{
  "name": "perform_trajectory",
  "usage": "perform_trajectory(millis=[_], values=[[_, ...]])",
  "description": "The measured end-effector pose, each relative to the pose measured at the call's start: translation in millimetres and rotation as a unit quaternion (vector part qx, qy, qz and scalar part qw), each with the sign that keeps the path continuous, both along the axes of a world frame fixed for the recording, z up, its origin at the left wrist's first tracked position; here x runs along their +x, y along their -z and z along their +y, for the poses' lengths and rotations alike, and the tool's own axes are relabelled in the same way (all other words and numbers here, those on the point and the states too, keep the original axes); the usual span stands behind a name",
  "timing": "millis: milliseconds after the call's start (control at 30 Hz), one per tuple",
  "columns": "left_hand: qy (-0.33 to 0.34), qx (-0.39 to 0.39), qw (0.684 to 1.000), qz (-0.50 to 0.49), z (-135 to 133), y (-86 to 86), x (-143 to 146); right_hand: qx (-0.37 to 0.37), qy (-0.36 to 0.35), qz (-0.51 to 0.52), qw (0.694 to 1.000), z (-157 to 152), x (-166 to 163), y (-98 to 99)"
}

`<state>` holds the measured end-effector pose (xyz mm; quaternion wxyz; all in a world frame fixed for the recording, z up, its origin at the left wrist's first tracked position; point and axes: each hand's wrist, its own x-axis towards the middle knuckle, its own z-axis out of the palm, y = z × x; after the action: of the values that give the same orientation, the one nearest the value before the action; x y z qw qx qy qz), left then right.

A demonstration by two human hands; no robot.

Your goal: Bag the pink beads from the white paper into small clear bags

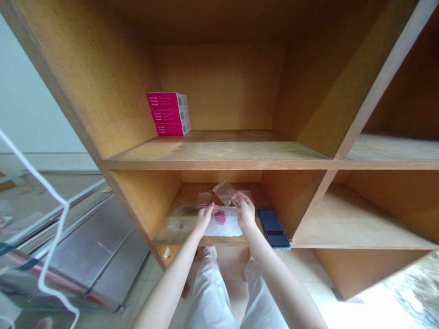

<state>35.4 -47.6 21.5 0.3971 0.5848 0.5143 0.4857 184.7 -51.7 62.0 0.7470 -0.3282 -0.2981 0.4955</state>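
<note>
In the head view, my right hand (pixel 244 210) pinches a small clear plastic bag (pixel 224 192) that tilts up to the left. My left hand (pixel 206 218) has its fingers closed at the left edge of a white sheet (pixel 230 227). A small pink piece (pixel 216 208) shows at its fingertips; I cannot make out what it is. Between the hands, a cluster of round pink beads (pixel 220 217) lies on the sheet. Behind my left hand sits another clear bag (pixel 203 199) with pink beads in its lower part.
A dark phone (pixel 273 227) lies right of the sheet, at the lower shelf's front edge (pixel 308 183). Several stacked pink boxes (pixel 168 114) stand on the upper shelf (pixel 233 145). To the left are metal-framed panels (pixel 89 242) and a white cable (pixel 51 256).
</note>
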Motion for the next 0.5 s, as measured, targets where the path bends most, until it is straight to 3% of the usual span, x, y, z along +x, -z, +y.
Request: perform_trajectory(millis=[67, 200, 333, 500], values=[[0.066, -0.059, 0.992, -0.095, -1, -10.5, 10, -0.006, -0.013, 0.005, 1.0, -10, -10, 7.9], [0.014, -0.036, 0.982, -0.187, -4, -24.7, 15, -0.045, -0.014, -0.023, 0.999, -24, -21, 29.1], [-0.032, -0.039, 0.992, -0.118, -7, -28.9, 4, -0.067, -0.107, -0.067, 0.99, -32, -21, 46.8], [0.045, -0.058, 0.997, -0.005, -11, -31.1, -8, -0.096, -0.132, -0.11, 0.981, -32, -13, 51.7]])
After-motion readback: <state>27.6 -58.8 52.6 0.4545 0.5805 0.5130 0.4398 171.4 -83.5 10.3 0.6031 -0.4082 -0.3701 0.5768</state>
